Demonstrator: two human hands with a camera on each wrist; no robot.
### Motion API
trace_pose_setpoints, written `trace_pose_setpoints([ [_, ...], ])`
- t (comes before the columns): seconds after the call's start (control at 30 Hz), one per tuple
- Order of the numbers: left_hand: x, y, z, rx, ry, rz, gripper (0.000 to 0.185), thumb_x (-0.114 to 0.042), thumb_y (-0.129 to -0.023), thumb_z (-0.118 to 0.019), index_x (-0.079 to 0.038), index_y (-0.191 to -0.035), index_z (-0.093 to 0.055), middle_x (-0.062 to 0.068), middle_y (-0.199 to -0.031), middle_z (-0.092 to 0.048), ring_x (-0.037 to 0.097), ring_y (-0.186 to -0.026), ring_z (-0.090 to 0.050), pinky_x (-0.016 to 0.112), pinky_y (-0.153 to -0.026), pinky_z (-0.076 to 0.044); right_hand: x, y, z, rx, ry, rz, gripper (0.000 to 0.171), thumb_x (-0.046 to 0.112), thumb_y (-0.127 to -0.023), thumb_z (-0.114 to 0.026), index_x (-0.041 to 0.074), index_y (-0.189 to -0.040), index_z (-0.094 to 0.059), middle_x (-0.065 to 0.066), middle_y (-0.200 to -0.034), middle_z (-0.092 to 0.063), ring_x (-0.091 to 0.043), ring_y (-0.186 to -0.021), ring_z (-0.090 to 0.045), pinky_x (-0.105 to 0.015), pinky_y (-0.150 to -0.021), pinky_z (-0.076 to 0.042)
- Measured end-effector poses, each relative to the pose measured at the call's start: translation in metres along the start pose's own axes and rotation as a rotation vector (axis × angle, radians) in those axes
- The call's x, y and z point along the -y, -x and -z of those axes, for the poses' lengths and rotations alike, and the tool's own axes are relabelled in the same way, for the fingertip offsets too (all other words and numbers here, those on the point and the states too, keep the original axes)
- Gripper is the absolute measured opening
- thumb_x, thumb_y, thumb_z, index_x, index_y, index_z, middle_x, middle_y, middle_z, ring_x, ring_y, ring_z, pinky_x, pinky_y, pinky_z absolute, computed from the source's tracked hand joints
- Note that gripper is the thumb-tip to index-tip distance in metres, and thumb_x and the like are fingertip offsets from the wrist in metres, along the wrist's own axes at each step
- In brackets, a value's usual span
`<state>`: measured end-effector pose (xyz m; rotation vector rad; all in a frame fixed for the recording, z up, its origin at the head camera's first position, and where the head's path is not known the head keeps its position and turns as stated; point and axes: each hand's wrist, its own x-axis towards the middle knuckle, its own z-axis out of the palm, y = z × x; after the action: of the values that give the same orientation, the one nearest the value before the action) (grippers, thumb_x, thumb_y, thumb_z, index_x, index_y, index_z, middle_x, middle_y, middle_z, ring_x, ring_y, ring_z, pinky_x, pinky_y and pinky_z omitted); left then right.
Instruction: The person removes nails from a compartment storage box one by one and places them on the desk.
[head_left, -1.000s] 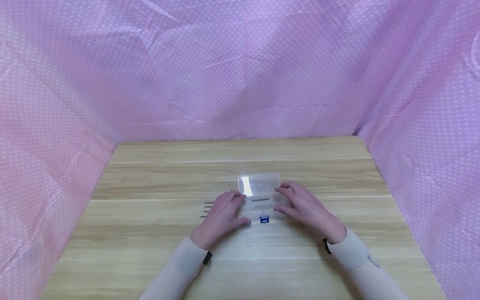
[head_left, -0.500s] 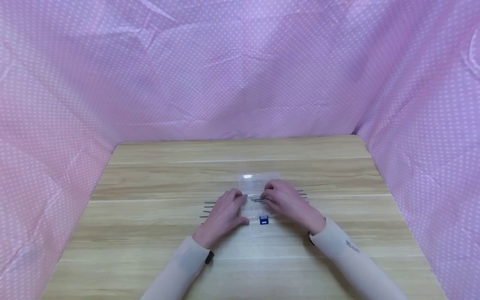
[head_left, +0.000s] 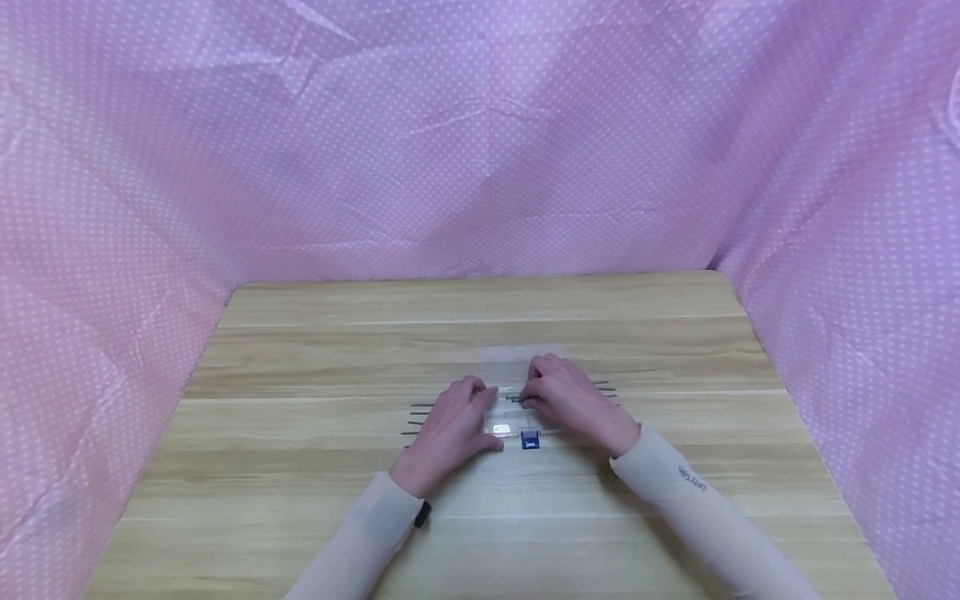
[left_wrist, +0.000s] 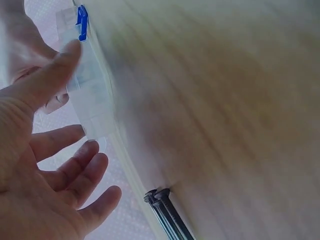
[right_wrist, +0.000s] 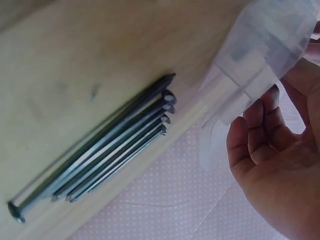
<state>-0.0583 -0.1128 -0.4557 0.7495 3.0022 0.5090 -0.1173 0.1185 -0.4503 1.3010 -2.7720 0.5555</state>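
Both hands are on the little clear plastic case [head_left: 517, 400] sitting mid-counter; left hand [head_left: 448, 433] is resting against the case's left end with relaxed, mostly straight fingers and the thumb laid along the front edge near the blue latch [head_left: 530, 440], so that grip is loose and apart, not clamped on anything; right hand [head_left: 573, 400] is draped over the right part of the case, fingers curled down onto a dark nail [head_left: 516, 399] lying inside it, but honestly can't tell from these views if it's actually pinching the nail or just touching it; the right wrist view only shows loose fingers next to the clear plastic [right_wrist: 260, 55]; there's a bundle of dark nails [right_wrist: 105, 145] on the wooden counter [head_left: 300, 467] just right of the case, and a few more nails [head_left: 414, 417] poking out left of the left hand; pink dotted cloth [head_left: 480, 142] hangs all around the back and sides
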Motion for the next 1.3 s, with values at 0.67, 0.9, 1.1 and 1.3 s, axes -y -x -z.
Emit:
trace_pose_setpoints([
  [0.67,-0.003,-0.004,0.006,0.069,0.044,0.097,0.068,-0.046,-0.085,-0.084,-0.003,-0.134,-0.064,0.013,-0.120,-0.070,0.029,-0.108,-0.064,0.044,-0.097,-0.052,-0.006,-0.009,0.001,0.058,0.022,0.083,0.007,0.011,-0.083,-0.086,0.014,-0.089,-0.082,0.004,-0.091,-0.063,-0.016,-0.085,-0.056,-0.031,-0.076,-0.051],
  [0.9,-0.005,-0.006,0.006,0.075,0.031,0.114,0.070,-0.046,-0.082,-0.087,-0.003,-0.132,-0.066,0.013,-0.120,-0.071,0.029,-0.106,-0.065,0.044,-0.096,-0.052,-0.011,-0.008,-0.001,0.085,0.019,0.139,0.004,0.012,-0.088,-0.082,0.013,-0.091,-0.080,0.003,-0.095,-0.062,-0.017,-0.090,-0.056,-0.033,-0.082,-0.051],
  [1.1,-0.005,-0.008,0.005,0.076,0.032,0.121,0.068,-0.047,-0.082,-0.086,-0.003,-0.131,-0.066,0.014,-0.120,-0.071,0.030,-0.107,-0.065,0.045,-0.096,-0.053,-0.016,-0.003,-0.001,0.074,0.000,0.159,0.004,0.014,-0.091,-0.079,0.013,-0.094,-0.076,0.003,-0.098,-0.058,-0.017,-0.091,-0.054,-0.033,-0.083,-0.050],
  [1.3,-0.006,-0.008,0.004,0.072,0.016,0.121,0.068,-0.048,-0.083,-0.085,-0.003,-0.130,-0.067,0.014,-0.121,-0.071,0.030,-0.108,-0.065,0.045,-0.097,-0.052,-0.017,0.000,0.004,0.034,-0.045,0.132,0.006,0.016,-0.094,-0.077,0.013,-0.097,-0.072,0.003,-0.098,-0.059,-0.015,-0.089,-0.055,-0.032,-0.081,-0.051],
])
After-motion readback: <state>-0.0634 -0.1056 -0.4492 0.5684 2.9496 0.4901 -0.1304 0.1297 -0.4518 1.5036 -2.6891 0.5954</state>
